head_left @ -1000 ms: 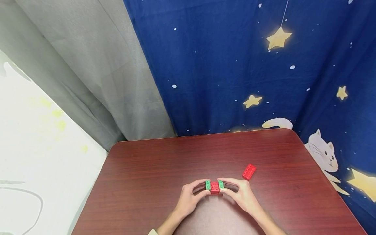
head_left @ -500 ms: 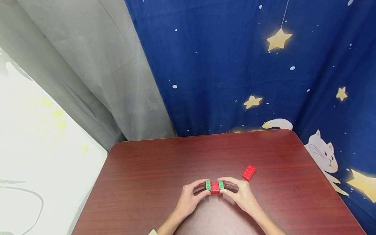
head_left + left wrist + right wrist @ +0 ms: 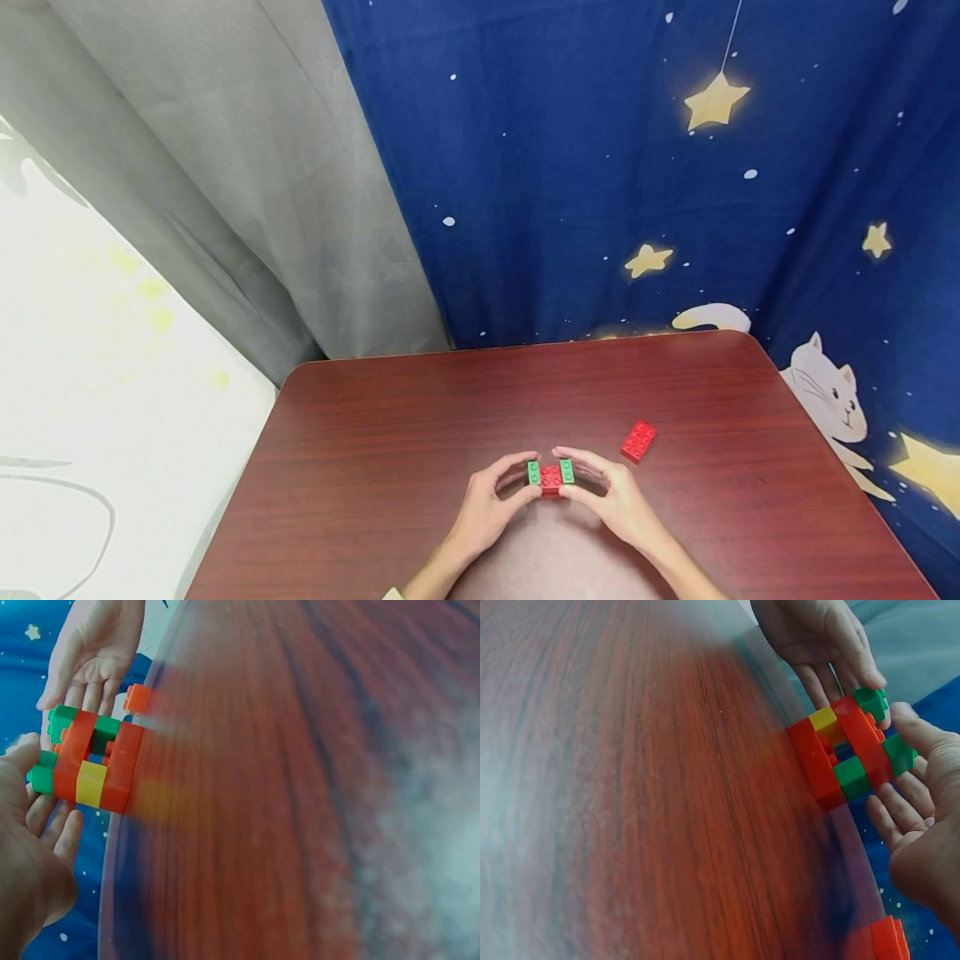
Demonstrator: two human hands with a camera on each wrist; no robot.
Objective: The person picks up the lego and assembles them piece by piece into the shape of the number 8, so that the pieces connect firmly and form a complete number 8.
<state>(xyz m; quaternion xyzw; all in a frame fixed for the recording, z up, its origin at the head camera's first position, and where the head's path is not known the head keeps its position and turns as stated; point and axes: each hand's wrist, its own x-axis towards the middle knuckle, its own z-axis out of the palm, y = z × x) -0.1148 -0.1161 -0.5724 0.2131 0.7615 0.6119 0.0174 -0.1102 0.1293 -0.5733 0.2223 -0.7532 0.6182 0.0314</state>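
A small stack of toy building bricks (image 3: 551, 477) stands on the table between both hands. It has a red brick at the bottom, a yellow brick (image 3: 91, 784) and a green brick (image 3: 851, 777) above it, then another red brick (image 3: 861, 739). Two green bricks sit on top, one at each end, with red studs showing between. My left hand (image 3: 480, 504) curves loosely about the left green brick (image 3: 533, 472), thumb and fingers spread slightly away from it. On the opposite side, my right hand (image 3: 618, 500) frames the right green brick (image 3: 567, 471) likewise, its fingertips off the brick.
A loose red brick (image 3: 638, 441) lies on the dark wooden table (image 3: 375, 467), beyond the right hand. Past the table's far edge hang a grey curtain (image 3: 247, 183) and a blue star-patterned curtain (image 3: 555, 183).
The fingers of both hands have loosened and parted slightly from the green bricks. The stack and the loose red brick stay where they were; the head view has shifted very slightly.
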